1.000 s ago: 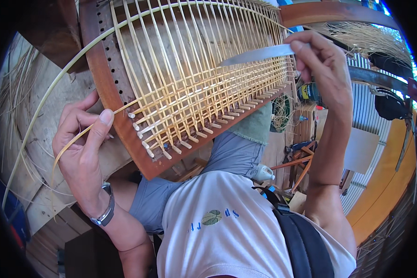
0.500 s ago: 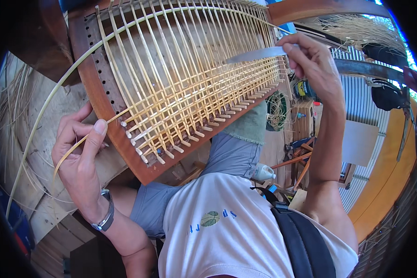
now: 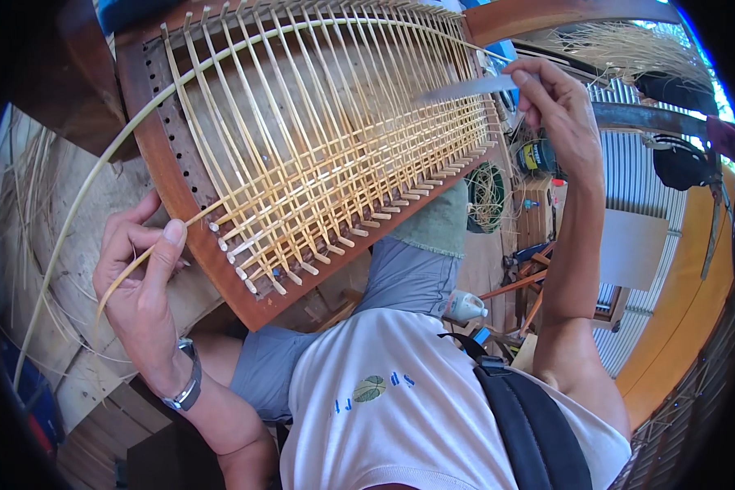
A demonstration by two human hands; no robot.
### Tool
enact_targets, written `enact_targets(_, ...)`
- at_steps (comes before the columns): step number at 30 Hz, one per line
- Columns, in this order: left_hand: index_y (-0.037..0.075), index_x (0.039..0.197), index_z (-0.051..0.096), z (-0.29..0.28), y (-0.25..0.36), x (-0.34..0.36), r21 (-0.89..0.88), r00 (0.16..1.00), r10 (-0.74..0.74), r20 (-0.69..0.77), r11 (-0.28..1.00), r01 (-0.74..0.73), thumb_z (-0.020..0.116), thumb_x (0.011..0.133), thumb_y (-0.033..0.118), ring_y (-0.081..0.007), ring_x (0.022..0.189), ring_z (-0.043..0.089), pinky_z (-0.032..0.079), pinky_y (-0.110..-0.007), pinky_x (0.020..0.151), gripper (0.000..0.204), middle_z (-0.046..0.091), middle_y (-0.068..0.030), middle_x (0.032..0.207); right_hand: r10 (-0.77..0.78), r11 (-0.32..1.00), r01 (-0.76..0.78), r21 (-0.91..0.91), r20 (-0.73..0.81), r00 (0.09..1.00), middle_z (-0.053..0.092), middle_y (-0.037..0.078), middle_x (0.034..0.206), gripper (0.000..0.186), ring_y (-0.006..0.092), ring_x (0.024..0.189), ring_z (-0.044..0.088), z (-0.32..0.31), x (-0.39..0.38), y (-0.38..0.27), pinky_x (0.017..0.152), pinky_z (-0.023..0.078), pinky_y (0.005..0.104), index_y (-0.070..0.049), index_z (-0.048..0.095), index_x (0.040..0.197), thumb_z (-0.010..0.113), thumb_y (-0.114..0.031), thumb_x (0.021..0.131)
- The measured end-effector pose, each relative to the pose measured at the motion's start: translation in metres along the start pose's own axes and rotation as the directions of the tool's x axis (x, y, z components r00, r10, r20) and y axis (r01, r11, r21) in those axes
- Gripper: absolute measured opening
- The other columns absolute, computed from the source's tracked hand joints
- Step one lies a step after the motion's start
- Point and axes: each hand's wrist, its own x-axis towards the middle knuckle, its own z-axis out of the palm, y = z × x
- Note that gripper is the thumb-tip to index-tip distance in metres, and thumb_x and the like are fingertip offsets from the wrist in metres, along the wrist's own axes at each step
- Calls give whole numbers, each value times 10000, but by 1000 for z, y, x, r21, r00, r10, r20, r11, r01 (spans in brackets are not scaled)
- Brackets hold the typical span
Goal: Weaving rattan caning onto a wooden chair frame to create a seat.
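Observation:
A wooden frame (image 3: 241,302) with a row of holes and many short pegs carries a half-woven panel of pale cane (image 3: 318,188), dense along the lower rows, with only long parallel strands above. My left hand (image 3: 143,278) pinches a thin golden strip (image 3: 204,212) beside the frame's left edge; the strip runs into the weave. My right hand (image 3: 555,114) grips a flat silvery blade (image 3: 474,87), whose slightly blurred tip lies over the open strands above the woven band. A long, thicker pale cane (image 3: 90,163) arches across the top of the panel and down the left side.
Loose fibres (image 3: 621,53) lie at the upper right, with a dark green basket of strands (image 3: 485,208), a wooden box (image 3: 531,204), a white jug (image 3: 465,304), corrugated sheeting (image 3: 653,175) and an orange board (image 3: 682,310) on the right. A plywood surface (image 3: 82,343) is at the left.
The frame sits a little lower and further left in the picture. My right hand and blade have shifted slightly left; my left hand still pinches the strip, appearing slightly lower.

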Motion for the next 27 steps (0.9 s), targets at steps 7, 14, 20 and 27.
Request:
enact_targets(7, -5, 716, 593, 0, 0, -1, -74, 999, -33, -5, 997, 32, 728, 900, 79, -235, 1206, 582, 422, -290, 824, 243, 589, -117, 920, -2, 999, 3, 36, -32, 1000, 531, -75, 702, 212, -15, 589, 462, -3, 1, 13, 521, 354, 161, -61, 696, 1125, 596, -221, 1031)
enact_targets(14, -12, 750, 600, 0, 0, -1, -71, 1000, -14, -3, 997, 13, 725, 909, 94, -172, 1025, 625, 444, -267, 749, 228, 640, -172, 1088, -61, 997, 63, 40, -57, 997, 535, -71, 692, 192, -7, 579, 464, 9, -4, 4, 519, 359, 162, -61, 709, 1108, 603, -196, 1024)
enact_targets(20, -12, 779, 613, 2, -2, -1, -60, 1000, 3, -4, 998, -4, 723, 915, 100, -99, 850, 596, 441, -232, 674, 208, 642, -194, 1200, -43, 993, 45, 107, -15, 999, 530, -78, 676, 201, -8, 571, 448, 5, -2, 9, 514, 346, 161, -40, 702, 1114, 606, -192, 1024)
enact_targets(27, -11, 780, 620, 3, -5, -2, -45, 1000, 3, -22, 999, -4, 721, 919, 108, -87, 796, 578, 448, -222, 665, 209, 641, -192, 1205, -20, 1000, 19, 22, 51, 998, 522, -78, 693, 208, -9, 585, 445, -1, 1, 24, 521, 347, 162, -48, 694, 1111, 598, -213, 1030)
